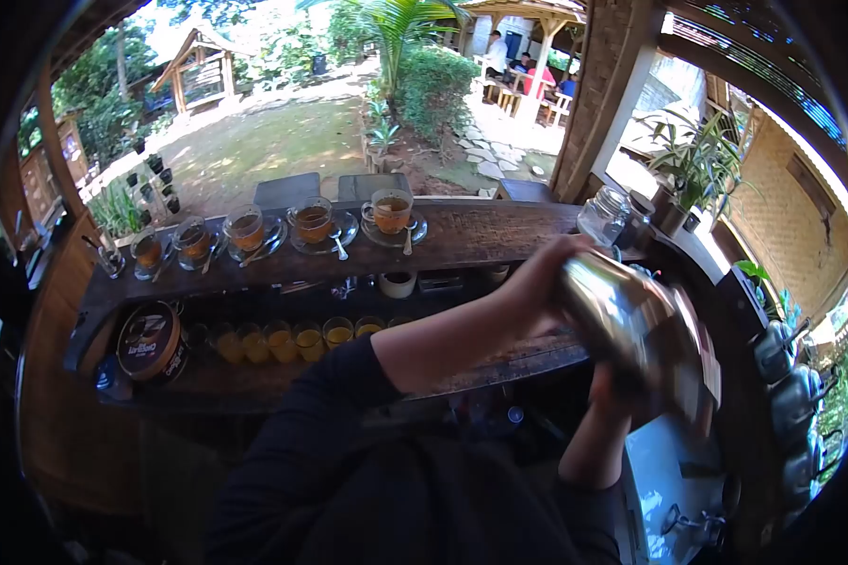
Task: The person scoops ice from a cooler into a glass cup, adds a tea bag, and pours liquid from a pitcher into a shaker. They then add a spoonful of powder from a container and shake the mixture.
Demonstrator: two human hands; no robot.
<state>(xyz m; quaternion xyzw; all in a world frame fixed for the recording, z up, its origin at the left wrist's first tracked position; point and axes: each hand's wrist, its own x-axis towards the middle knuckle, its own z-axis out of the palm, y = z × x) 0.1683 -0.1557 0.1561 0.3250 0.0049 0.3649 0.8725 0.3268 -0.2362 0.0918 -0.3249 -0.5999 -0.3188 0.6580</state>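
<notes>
A steel cocktail shaker (622, 315) is held tilted and looks blurred, low on the right over the bar. My left hand (535, 282) wraps its upper left end, with the black-sleeved arm reaching in from the lower left. My right hand (620, 384) grips the shaker from underneath, and its fingers are partly hidden behind the metal. Both hands are closed on the shaker.
Several glass cups of tea (391, 213) on saucers with spoons line the wooden counter (499, 235). A lower shelf holds a row of small glasses of yellow liquid (297, 339) and a round tin (151, 341). A glass jar (603, 215) and potted plant (693, 165) stand right; people sit far off outside.
</notes>
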